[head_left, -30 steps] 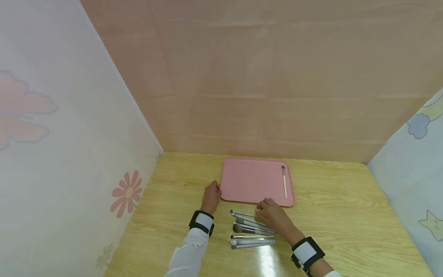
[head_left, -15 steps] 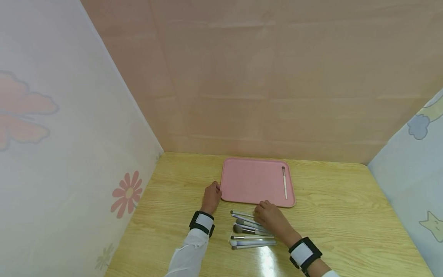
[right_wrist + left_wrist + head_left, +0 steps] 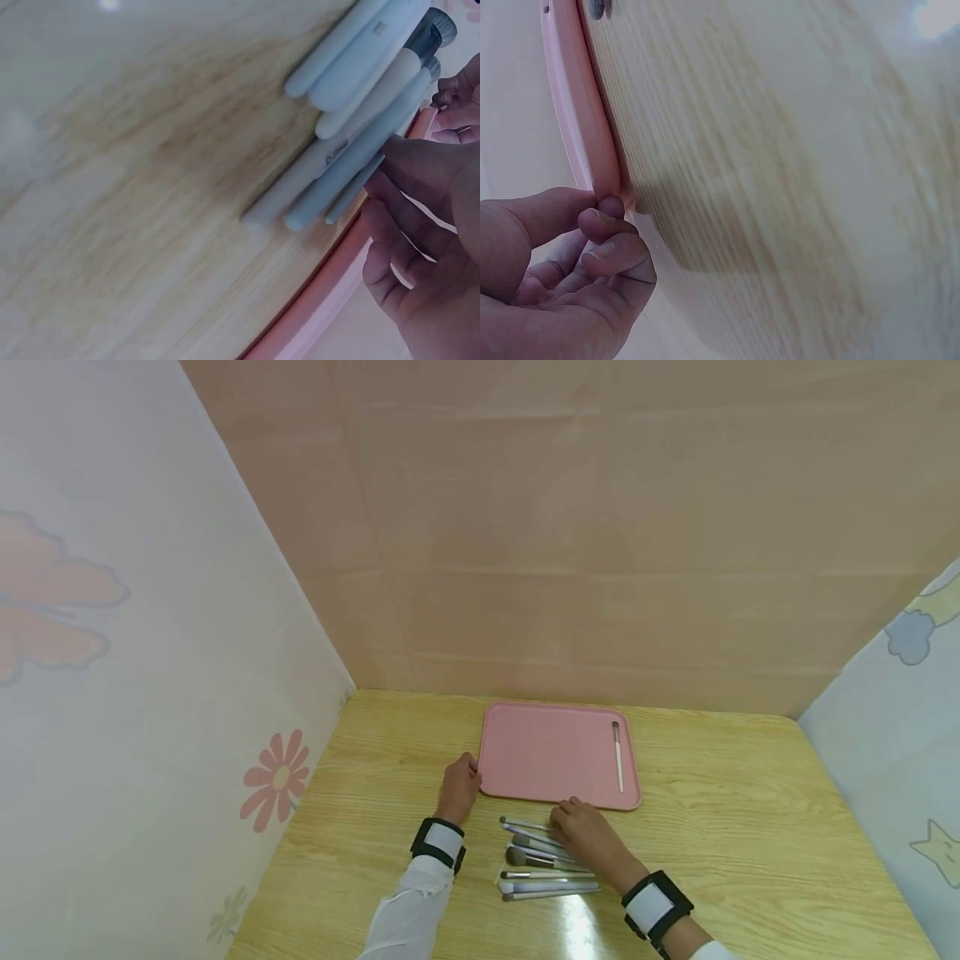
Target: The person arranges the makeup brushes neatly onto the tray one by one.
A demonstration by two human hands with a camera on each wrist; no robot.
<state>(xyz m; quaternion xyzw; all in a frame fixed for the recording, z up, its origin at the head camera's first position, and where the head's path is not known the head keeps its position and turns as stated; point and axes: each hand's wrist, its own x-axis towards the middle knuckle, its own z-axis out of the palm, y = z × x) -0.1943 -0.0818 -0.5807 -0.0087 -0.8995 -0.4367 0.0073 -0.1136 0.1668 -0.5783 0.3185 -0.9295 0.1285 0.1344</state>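
Observation:
My left hand (image 3: 458, 789) pinches the near left corner of a pink tray (image 3: 547, 752); the left wrist view shows the thumb and fingertips at its rim (image 3: 581, 97). My right hand (image 3: 588, 835) is over the far side of a row of makeup brushes (image 3: 540, 885) lying in front of the tray. In the right wrist view its thumb and index finger pinch a slim makeup brush (image 3: 356, 187), the one closest to the tray, while the other fingers bend loosely. A single white-handled makeup brush (image 3: 618, 764) lies along the tray's right side.
The brushes lie side by side, bristles to the left, on a wood-grain table (image 3: 720, 827). A brown covering (image 3: 555, 527) rises behind the table. Pale walls with printed flowers (image 3: 277, 779) and stars (image 3: 937, 852) stand left and right.
My right hand has slid slightly left and nearer to me over the brushes, its fingers closing in around the far one. My left hand has kept its place at the tray corner.

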